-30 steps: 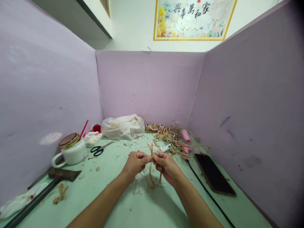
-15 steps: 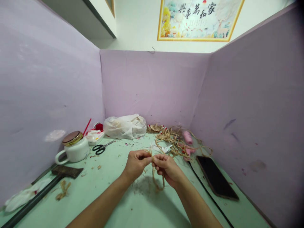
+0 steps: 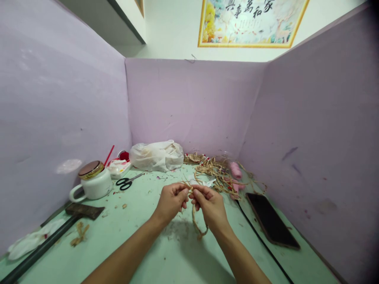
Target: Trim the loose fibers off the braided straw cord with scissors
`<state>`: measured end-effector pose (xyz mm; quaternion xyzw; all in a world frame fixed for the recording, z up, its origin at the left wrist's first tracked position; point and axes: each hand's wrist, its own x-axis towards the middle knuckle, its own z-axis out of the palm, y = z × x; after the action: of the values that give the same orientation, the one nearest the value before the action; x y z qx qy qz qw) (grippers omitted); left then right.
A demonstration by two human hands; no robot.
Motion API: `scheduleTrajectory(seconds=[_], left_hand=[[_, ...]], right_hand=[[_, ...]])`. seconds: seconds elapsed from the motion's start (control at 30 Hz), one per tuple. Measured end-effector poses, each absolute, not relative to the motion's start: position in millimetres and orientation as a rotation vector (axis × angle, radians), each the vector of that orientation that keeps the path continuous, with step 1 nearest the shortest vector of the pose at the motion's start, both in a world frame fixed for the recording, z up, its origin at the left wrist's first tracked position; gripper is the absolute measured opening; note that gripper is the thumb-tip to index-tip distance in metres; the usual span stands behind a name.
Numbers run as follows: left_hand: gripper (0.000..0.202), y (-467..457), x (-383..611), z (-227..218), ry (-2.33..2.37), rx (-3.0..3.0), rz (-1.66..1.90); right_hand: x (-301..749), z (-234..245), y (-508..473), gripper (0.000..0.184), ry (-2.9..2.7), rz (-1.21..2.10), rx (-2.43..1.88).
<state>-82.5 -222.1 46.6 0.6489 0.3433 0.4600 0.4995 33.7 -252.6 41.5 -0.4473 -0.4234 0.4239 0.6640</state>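
Observation:
Over the middle of the green table, my left hand [image 3: 171,200] and my right hand [image 3: 209,202] meet fingertip to fingertip. Both are closed in a pinch on a tan straw cord [image 3: 195,224]. Frayed strands stick up between the fingers, and a loop of the cord hangs below my right hand. The exact spot where the fingers grip is partly hidden by the thumbs. Behind my hands lies a tangled pile of the same straw cord [image 3: 214,173].
To the left are a white lidded mug [image 3: 99,183], scissors [image 3: 126,182], a hammer [image 3: 84,210] and a cord scrap [image 3: 79,234]. A white plastic bag [image 3: 156,155] lies at the back. On the right are pink thread spools [image 3: 235,170], a glue gun [image 3: 236,187] and a phone [image 3: 272,221].
My fingers have shifted on the cord, with the right hand turned more palm-down and its thumb angled upward. The hanging loop has swung slightly right. The camera view has tilted a little.

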Motion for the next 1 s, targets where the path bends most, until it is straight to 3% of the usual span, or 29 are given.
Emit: scheduleTrajectory(seconds=[0.13,0.37,1.0], left_hand=[[0.022,-224,-79,45,0.888,1.502,1.125],[0.014,-233,-83,44,1.020,2.005,1.474],[0.021,-230,-89,44,1.262,2.412,1.265]], right_hand=[[36,42,-250,0.027,-0.848,1.080,-0.933],[32,39,-249,0.023,-0.862,1.064,-0.951],[32,44,-254,0.017,-1.049,1.091,-1.059]])
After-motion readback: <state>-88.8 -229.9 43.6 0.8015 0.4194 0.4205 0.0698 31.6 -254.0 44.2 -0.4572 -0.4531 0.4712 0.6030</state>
